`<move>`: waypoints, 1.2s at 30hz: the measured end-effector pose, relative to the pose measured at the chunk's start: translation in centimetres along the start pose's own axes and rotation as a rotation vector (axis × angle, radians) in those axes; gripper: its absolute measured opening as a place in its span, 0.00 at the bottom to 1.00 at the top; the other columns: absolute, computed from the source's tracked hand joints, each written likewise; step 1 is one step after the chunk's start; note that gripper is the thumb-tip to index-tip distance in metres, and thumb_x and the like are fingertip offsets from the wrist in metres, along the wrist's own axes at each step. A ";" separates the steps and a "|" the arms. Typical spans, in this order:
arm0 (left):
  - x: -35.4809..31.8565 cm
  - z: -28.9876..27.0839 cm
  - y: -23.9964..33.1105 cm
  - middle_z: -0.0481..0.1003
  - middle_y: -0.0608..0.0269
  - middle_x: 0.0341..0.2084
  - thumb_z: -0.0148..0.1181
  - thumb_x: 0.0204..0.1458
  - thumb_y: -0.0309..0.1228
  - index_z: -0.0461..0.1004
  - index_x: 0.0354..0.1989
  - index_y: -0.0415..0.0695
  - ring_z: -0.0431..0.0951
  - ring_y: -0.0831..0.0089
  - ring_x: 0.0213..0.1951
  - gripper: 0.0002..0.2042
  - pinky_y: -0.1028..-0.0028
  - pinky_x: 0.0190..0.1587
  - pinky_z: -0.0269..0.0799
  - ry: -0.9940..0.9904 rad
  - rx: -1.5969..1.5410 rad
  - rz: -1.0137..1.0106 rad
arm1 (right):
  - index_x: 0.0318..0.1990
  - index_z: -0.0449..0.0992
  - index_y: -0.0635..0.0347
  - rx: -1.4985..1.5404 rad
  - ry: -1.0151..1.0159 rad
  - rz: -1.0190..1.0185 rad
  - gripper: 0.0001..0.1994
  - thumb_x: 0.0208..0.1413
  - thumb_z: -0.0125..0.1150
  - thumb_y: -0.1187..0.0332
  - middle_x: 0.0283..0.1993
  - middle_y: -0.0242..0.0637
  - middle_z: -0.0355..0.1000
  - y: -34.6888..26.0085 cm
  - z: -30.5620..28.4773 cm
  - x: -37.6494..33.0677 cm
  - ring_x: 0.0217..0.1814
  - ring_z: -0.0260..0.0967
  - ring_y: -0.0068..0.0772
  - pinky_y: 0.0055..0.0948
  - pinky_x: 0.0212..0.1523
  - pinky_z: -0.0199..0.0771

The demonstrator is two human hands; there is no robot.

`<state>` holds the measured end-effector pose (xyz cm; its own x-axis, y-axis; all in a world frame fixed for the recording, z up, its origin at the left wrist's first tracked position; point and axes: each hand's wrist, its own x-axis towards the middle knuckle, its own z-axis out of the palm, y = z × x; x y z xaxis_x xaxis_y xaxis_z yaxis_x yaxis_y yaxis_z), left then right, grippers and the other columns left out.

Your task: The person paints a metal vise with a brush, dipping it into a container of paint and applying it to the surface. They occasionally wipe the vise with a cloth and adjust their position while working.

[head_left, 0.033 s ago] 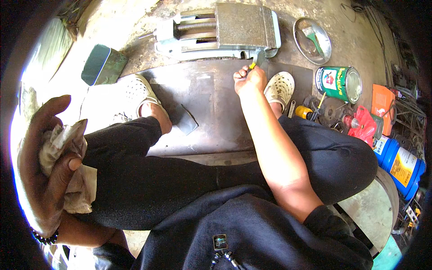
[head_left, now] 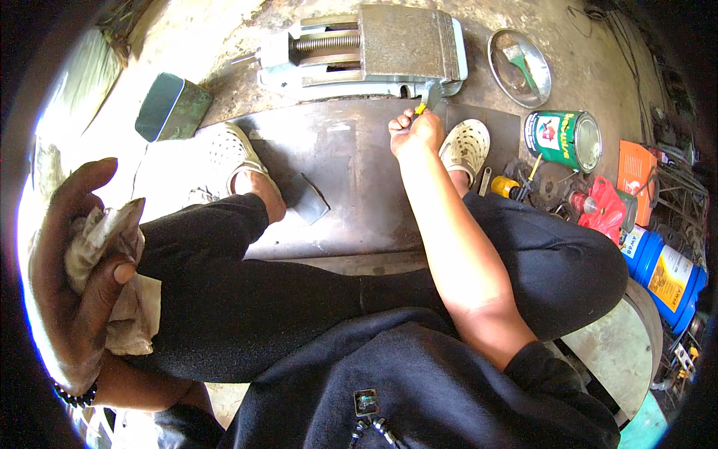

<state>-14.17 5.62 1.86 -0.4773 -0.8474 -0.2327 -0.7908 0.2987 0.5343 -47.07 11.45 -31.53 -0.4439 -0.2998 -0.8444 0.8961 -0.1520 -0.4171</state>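
Note:
My right hand (head_left: 419, 135) is closed round a scraper (head_left: 420, 110) with a yellow and black handle. Its flat grey blade points away from me, against the near lower edge of a large machine vise (head_left: 404, 45) with a bare metal top and pale blue-grey painted sides. How the blade's tip meets the vise is hard to make out. At the far left, my left hand (head_left: 54, 292) is raised above my left leg, fingers curled round a crumpled, dirty rag (head_left: 105, 232).
A steel plate (head_left: 351, 172) lies between my feet. A green container (head_left: 173, 108) stands left of the vise. On the right are a metal bowl (head_left: 542, 84) holding a green-handled paintbrush (head_left: 523, 66), a paint can (head_left: 587, 141), a red plastic bag (head_left: 604, 209) and a blue bucket (head_left: 658, 273).

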 end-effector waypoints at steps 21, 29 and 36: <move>0.1 0.0 0.0 0.70 0.59 0.35 0.65 0.44 0.37 0.64 0.59 0.31 0.67 0.75 0.36 0.35 0.76 0.41 0.64 -0.009 0.018 -0.006 | 0.32 0.61 0.50 0.051 -0.032 0.000 0.07 0.64 0.38 0.66 0.22 0.29 0.58 -0.3 0.1 -0.1 0.17 0.48 0.23 0.25 0.23 0.52; 0.0 -0.3 0.2 0.72 0.55 0.43 0.66 0.44 0.38 0.65 0.59 0.31 0.68 0.74 0.37 0.35 0.75 0.43 0.64 -0.042 -0.077 -0.078 | 0.32 0.60 0.49 0.060 0.015 -0.062 0.06 0.63 0.39 0.65 0.22 0.29 0.57 0.7 -0.2 -1.5 0.17 0.46 0.24 0.27 0.24 0.51; -0.2 -0.2 -0.6 0.71 0.53 0.53 0.67 0.45 0.40 0.65 0.59 0.33 0.69 0.71 0.42 0.35 0.72 0.49 0.64 0.008 0.002 -0.008 | 0.33 0.59 0.49 -0.030 0.089 -0.080 0.06 0.64 0.39 0.64 0.22 0.29 0.57 1.8 -1.3 -1.3 0.17 0.47 0.24 0.28 0.24 0.51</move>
<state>-13.56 5.56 1.77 -0.4684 -0.8530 -0.2304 -0.7951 0.2932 0.5309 -44.87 12.83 -31.61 -0.5135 -0.2030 -0.8337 0.8579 -0.1437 -0.4934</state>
